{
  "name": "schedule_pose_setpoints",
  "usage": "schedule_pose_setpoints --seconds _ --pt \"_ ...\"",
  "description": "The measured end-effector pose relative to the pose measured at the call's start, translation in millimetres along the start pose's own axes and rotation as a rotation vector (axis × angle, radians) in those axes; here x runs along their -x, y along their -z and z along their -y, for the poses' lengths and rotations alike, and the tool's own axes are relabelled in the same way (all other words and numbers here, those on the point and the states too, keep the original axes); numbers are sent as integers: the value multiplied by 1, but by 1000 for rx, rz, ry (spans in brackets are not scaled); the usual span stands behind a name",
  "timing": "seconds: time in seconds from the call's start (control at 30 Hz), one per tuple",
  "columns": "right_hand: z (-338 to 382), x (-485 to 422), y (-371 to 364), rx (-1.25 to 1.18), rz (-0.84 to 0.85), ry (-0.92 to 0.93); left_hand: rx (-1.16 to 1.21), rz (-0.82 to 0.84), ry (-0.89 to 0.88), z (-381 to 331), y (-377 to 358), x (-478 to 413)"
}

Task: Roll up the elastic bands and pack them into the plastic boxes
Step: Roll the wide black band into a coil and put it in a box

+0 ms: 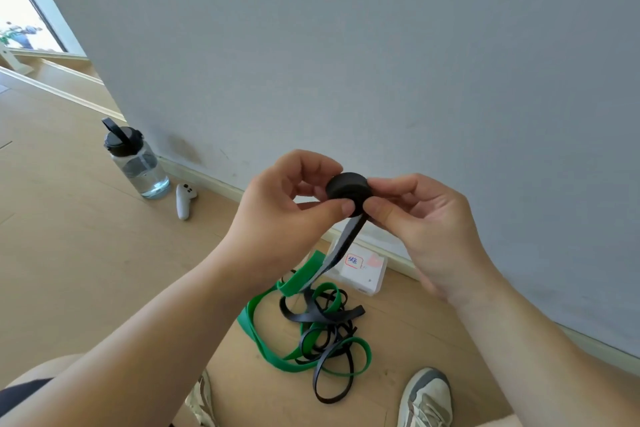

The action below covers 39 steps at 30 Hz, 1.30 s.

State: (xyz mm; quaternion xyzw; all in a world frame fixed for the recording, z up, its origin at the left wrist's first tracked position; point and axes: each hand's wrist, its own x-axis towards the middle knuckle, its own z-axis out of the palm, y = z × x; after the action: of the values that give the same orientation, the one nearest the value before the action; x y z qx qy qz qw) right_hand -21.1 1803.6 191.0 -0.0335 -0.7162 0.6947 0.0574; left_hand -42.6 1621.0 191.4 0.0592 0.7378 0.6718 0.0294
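A black elastic band is wound into a tight roll point(349, 189), held up in front of the wall. My left hand point(287, 198) pinches it from the left and my right hand point(415, 211) from the right. The band's loose tail point(346, 243) hangs from the roll down to the floor. There a tangle of black bands point(325, 317) and green bands point(266, 333) lies in a heap. A clear plastic box point(363, 270) with a handwritten label sits by the skirting board, partly behind the hanging tail.
A clear water bottle point(138, 159) with a black lid stands on the wooden floor at the left, with a white controller point(184, 199) beside it. The grey wall runs close behind. My shoes point(426, 399) are at the bottom edge.
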Motion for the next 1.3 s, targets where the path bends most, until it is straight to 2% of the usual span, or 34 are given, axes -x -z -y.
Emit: schedule_pose_setpoints --seconds 0.1,0.17,0.3,0.37,0.53,0.63,0.8,0.9,1.0,1.07,1.13,1.23,1.3 --pt "10 2 -5 -106 -2 12 179 18 8 -5 3 3" --pt "19 1 -3 -24 52 80 245 32 8 -9 4 7" --pt "22 1 -4 436 34 307 -29 -35 -94 -8 -1 10" --pt "15 1 -5 571 20 426 -173 -40 -170 -5 -5 10" --pt "-11 -3 -2 691 96 552 -443 25 -343 3 -2 5" --pt "-15 -7 2 686 103 571 -452 91 -295 1 2 -2" --pt "-16 -18 6 863 147 637 -475 205 -220 5 0 -12" --pt "-16 -19 5 750 115 547 -441 191 -179 7 -4 -17" --pt "-9 -23 8 448 13 258 -289 120 -98 7 -7 -19" --pt "-8 -27 11 302 60 127 -170 69 -28 8 -6 -19" --pt "-9 -27 11 238 100 89 -50 29 24 11 -6 -19" --pt "-10 -26 7 149 68 91 124 -23 66 14 -8 -15" --pt "-13 -25 5 110 43 106 160 -33 88 14 -10 -14"
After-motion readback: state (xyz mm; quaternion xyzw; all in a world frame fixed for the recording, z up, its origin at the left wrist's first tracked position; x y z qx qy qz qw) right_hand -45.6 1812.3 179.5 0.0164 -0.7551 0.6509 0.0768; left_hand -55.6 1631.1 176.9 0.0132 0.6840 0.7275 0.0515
